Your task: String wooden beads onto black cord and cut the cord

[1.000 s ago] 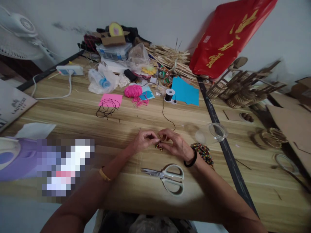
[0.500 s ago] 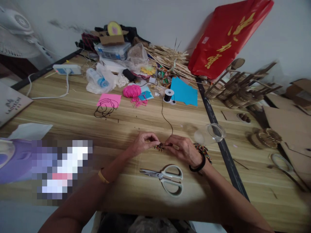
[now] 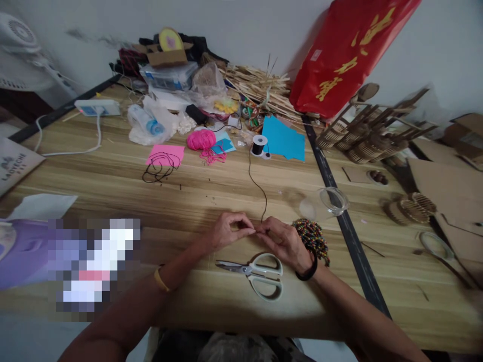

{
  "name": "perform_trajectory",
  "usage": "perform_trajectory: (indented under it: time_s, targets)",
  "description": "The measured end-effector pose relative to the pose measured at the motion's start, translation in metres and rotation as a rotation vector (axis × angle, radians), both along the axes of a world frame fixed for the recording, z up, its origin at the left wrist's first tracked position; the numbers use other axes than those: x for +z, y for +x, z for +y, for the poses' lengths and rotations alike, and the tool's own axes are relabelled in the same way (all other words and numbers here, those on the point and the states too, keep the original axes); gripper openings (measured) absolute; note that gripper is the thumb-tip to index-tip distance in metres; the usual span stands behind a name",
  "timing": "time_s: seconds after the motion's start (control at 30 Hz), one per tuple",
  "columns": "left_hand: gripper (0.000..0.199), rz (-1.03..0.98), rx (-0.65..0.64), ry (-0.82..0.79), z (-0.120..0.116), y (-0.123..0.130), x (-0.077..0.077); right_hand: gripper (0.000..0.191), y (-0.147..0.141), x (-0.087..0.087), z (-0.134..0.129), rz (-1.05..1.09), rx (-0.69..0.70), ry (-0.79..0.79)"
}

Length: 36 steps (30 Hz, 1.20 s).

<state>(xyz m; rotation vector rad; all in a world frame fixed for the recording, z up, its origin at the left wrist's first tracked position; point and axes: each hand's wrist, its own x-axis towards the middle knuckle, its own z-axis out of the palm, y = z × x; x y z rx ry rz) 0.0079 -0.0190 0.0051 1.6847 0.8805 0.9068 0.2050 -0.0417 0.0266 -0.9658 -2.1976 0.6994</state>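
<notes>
My left hand (image 3: pixel 231 231) is closed in a pinch, its fingertips nearly touching those of my right hand (image 3: pixel 282 241); what it pinches is too small to name. My right hand is also pinched, at the lower end of a black cord (image 3: pixel 260 187) that runs up to a black spool (image 3: pixel 259 146). Multicoloured bead strands (image 3: pixel 312 237) lie beside my right hand, on its right. Scissors (image 3: pixel 251 271) with pale handles rest on the table below both hands, blades to the left.
Pink yarn (image 3: pixel 201 139), a pink sheet with black cord (image 3: pixel 165 154) and blue paper (image 3: pixel 284 138) lie beyond the hands. A clear round dish (image 3: pixel 334 202) stands right. Bamboo strips (image 3: pixel 260 85) are piled at the back.
The small bead cluster between my fingertips no longer shows there. More of the bead strands shows beside my right hand. Both hands sit slightly lower in view.
</notes>
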Motion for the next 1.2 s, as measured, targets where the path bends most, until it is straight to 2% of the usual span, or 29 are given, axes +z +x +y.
perform_trajectory:
  time_s: [0.27,0.4,0.53,0.7,0.83,1.03,1.2]
  targets:
    - [0.013,0.07,0.025,0.015,0.001,0.001,0.0,0.007,-0.007,-0.014,0.002,0.104,-0.031,-0.008]
    - [0.013,0.103,0.069,0.015,0.004,-0.001,0.001,0.009,-0.008,-0.02,0.011,0.101,-0.04,-0.022]
    - [0.015,0.066,0.131,-0.05,0.008,-0.002,-0.001,0.013,-0.011,-0.023,0.025,0.083,-0.012,-0.017]
    - [0.018,0.025,0.226,-0.117,0.015,-0.006,-0.009,0.013,-0.012,-0.036,0.039,0.043,-0.091,0.055]
    - [0.017,0.156,0.27,-0.078,0.021,-0.012,-0.015,0.011,-0.009,-0.05,0.04,0.108,-0.156,0.03]
    - [0.012,0.347,0.179,0.02,0.026,-0.019,-0.01,0.012,-0.006,-0.055,0.04,0.137,-0.129,0.033]
    - [0.011,0.41,0.078,-0.03,0.028,-0.025,-0.004,0.012,-0.004,-0.056,0.042,0.128,-0.12,0.053]
